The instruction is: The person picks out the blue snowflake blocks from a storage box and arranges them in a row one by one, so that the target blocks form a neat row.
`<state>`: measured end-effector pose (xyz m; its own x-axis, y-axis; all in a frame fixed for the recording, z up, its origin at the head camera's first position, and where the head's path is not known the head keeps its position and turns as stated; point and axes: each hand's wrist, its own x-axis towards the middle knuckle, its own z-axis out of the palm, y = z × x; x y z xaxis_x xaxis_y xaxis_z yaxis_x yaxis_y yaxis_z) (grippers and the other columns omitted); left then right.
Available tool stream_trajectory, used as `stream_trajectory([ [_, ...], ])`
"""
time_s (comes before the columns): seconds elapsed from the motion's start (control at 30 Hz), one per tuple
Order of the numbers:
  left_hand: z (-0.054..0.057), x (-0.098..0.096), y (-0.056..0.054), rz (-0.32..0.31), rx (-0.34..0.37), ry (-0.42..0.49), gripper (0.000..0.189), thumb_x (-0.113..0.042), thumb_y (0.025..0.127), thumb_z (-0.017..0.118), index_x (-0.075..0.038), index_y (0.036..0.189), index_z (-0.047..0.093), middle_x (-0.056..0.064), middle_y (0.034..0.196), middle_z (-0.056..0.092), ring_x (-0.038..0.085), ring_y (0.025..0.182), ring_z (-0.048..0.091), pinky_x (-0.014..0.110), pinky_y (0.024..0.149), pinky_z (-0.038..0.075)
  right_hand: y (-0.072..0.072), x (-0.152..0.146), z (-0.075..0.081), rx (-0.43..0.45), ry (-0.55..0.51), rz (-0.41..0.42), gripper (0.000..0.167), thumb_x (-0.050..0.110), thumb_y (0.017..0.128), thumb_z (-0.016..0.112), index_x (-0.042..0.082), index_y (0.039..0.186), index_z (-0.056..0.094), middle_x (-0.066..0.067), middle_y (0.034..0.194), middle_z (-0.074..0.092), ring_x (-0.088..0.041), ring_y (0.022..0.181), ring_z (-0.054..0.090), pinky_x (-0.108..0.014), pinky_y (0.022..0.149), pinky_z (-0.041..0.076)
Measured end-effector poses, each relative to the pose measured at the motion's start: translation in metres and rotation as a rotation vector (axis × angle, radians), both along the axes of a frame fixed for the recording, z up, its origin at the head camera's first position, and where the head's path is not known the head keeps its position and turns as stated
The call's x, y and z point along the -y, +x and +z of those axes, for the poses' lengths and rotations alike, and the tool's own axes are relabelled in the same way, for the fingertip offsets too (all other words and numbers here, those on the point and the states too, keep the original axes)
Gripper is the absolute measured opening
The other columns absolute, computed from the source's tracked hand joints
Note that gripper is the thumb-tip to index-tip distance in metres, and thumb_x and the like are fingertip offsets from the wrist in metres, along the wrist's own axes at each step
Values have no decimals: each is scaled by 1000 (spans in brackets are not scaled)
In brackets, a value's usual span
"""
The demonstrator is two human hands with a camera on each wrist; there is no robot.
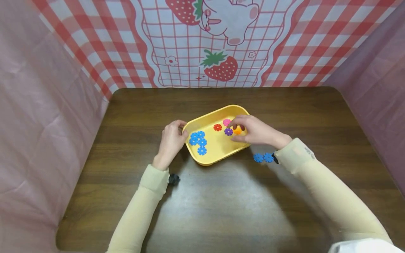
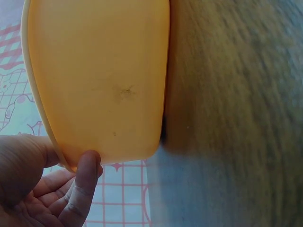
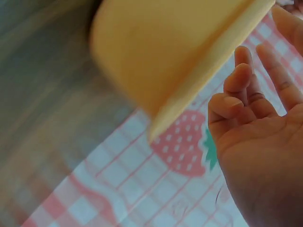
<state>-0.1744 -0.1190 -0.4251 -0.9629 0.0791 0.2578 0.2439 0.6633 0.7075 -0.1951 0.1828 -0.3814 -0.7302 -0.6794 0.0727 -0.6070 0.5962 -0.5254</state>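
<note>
A yellow plastic tub (image 1: 218, 149) sits slantwise on the table. My left hand (image 1: 172, 141) pinches its left rim between thumb and fingers; in the left wrist view that hand (image 2: 61, 184) holds the tub's corner. Over the right end, my right hand (image 1: 257, 130) reaches in with thumb and fingers apart, close to an orange snowflake disc (image 1: 238, 130) and a purple disc (image 1: 228, 131). Its fingers (image 3: 258, 101) look loosely bent in the right wrist view, with nothing seen between them. A pink disc (image 1: 226, 122) and a red disc (image 1: 217, 127) lie nearby. Several blue discs (image 1: 201, 142) cluster at the tub's left end.
Two blue discs (image 1: 263, 157) lie on the wooden table (image 1: 215, 211) beside the right wrist. A red-checked strawberry cloth (image 1: 221, 66) hangs behind the table's far edge, and pink curtains (image 1: 41, 116) hang at both sides.
</note>
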Motion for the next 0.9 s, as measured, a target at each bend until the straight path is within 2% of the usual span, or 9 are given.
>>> stream_trajectory([
  [0.17,0,1,1,-2,1,1,22,0,86,65,6,107,69,14,91,70,23,73,64,36,64,54,-5,34,-14,39,-10,133,35,12,80,82,1,112,70,-14,96,65,-31,84,59,-40,77,48],
  [0.33,0,1,1,0,-5,2,22,0,85,65,5,106,70,14,91,70,24,73,65,36,65,54,-6,62,-28,91,39,187,36,13,80,82,4,114,71,-10,97,64,-26,83,57,-34,76,47],
  [0.57,0,1,0,1,3,-14,22,0,86,65,5,107,70,14,92,70,23,71,63,35,64,53,-3,87,-43,108,110,228,35,14,79,83,8,112,73,-6,100,61,-20,87,56,-32,83,47],
  [0.77,1,0,0,4,5,-28,21,-1,86,65,3,105,70,13,93,70,21,67,60,33,61,49,-1,96,-46,88,163,238,37,19,80,83,9,114,74,-5,104,60,-18,85,56,-31,83,48],
  [0.9,1,0,0,7,3,-28,20,-1,86,65,3,105,71,13,92,70,20,66,60,33,60,49,-1,97,-48,83,161,229,36,19,79,83,9,113,75,-4,105,61,-18,87,57,-31,84,48],
])
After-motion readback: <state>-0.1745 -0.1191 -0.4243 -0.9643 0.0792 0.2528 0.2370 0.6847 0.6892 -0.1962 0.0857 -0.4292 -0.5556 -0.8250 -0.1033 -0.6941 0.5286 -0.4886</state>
